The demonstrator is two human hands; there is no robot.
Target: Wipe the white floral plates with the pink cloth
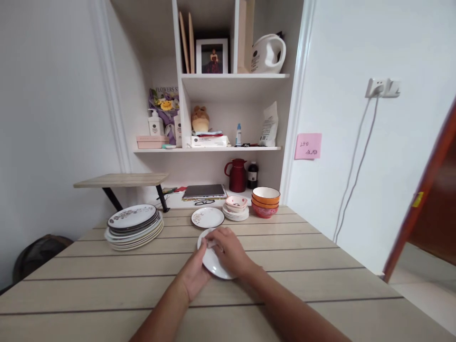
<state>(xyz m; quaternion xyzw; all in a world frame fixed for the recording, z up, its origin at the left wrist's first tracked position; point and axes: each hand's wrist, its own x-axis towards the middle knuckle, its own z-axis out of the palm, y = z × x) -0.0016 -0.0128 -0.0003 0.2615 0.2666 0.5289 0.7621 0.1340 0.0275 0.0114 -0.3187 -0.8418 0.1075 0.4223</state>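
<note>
Two bare arms [160, 311] are closest; the left hand [195, 273] holds the round white plate [216, 267] by its left edge, right under the right hand [230, 249], which pinches a white scrap [211, 243].

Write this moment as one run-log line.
left hand: holds white plate by its edge | right hand: over plate, at small white item | beyond: patterned plate, bowl stack | left: plate stack

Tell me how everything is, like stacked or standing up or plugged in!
White plate: face up
Left hand: at plate's rim
Right hand: curled over plate
Single flowered plate: face up
Big plates: stacked
Small plates: stacked beneath pink dish
Big bowls: stacked, upright
Red jug: upright
Plug: in the socket
Picture frame: standing
</note>
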